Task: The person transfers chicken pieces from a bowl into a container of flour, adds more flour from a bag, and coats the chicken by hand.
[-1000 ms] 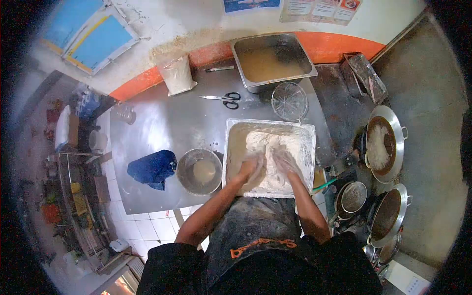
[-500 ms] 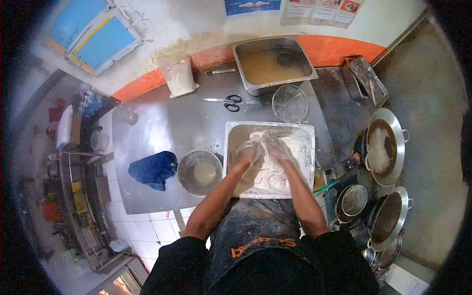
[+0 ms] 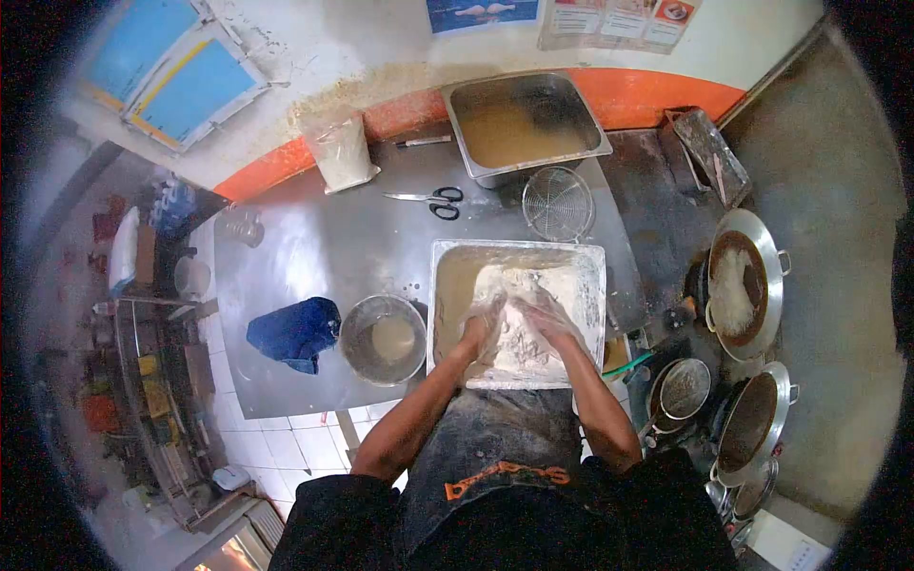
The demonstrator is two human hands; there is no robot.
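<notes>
A rectangular metal tub [image 3: 455,276] in front of me holds a heap of white flour [image 3: 522,354]. Both of my hands are down in it, dusted white. My left hand [image 3: 486,322] lies in the flour left of the middle, and my right hand [image 3: 546,316] faces it from the right, a narrow band of flour between them. Flour and motion smear the fingers, so I cannot tell what they hold, if anything. Just left of the tub stands a round metal bowl [image 3: 354,328] with cloudy liquid inside. Behind the tub lies a round wire strainer [image 3: 559,204].
Scissors [image 3: 444,202], a marker [image 3: 424,142] and a bag of white powder [image 3: 343,157] lie farther back. A deep pan of brownish liquid [image 3: 514,138] stands by the wall. A blue cloth [image 3: 300,331] is at left. Woks of oil [image 3: 738,319] stand on the right.
My hands have come slightly nearer to me through the flour, and the flour's surface behind them looks reshaped. The view has shifted a little; other things stay where they were.
</notes>
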